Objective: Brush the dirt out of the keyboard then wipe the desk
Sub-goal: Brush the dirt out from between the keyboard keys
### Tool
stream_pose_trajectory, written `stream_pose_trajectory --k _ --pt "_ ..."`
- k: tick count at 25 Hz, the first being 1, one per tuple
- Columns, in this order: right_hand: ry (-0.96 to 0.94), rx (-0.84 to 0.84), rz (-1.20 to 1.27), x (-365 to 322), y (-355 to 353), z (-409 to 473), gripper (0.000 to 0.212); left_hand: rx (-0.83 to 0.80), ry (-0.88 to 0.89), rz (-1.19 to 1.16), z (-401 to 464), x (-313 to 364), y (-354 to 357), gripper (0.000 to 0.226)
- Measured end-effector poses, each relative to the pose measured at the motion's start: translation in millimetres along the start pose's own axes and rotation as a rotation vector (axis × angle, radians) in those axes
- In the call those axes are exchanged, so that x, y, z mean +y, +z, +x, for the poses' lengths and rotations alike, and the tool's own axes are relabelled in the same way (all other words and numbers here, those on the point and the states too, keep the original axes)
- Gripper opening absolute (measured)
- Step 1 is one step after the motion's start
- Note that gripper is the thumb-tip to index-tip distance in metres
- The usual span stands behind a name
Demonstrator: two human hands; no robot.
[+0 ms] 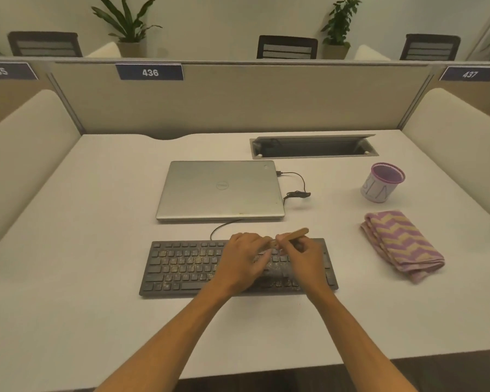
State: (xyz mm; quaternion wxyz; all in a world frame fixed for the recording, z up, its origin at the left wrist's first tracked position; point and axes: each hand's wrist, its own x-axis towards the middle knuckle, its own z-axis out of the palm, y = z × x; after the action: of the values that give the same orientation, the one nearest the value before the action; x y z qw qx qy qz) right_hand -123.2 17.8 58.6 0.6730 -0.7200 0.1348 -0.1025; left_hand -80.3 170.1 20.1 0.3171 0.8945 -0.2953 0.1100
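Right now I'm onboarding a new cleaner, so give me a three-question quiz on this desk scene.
1. True or false: the laptop is open.
2. Which hand grips the brush over the keyboard? A left hand, B right hand.
3. The folded cloth lies to the ____ of the keyboard.

Key: 1 false; 2 B; 3 right.

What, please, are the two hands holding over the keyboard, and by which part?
The right hand grips a tan wooden-handled brush mid-handle; the left hand touches its lower end.
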Motion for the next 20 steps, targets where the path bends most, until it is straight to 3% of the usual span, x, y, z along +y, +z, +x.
stream_pose_trajectory --k 7,14,20 --pt "-0.032 0.063 -0.018 6 23 -17 0.021 0.074 -0.110 -0.044 -46 -44 -27 0.041" --pt "-0.052 0.053 -0.109 19 61 -29 0.023 0.105 -0.358 0.041 -109 -99 -56 0.068" --pt "-0.195 -0.057 -0.408 25 99 -27 0.020 0.045 -0.433 0.158 -142 -138 -83 0.116"
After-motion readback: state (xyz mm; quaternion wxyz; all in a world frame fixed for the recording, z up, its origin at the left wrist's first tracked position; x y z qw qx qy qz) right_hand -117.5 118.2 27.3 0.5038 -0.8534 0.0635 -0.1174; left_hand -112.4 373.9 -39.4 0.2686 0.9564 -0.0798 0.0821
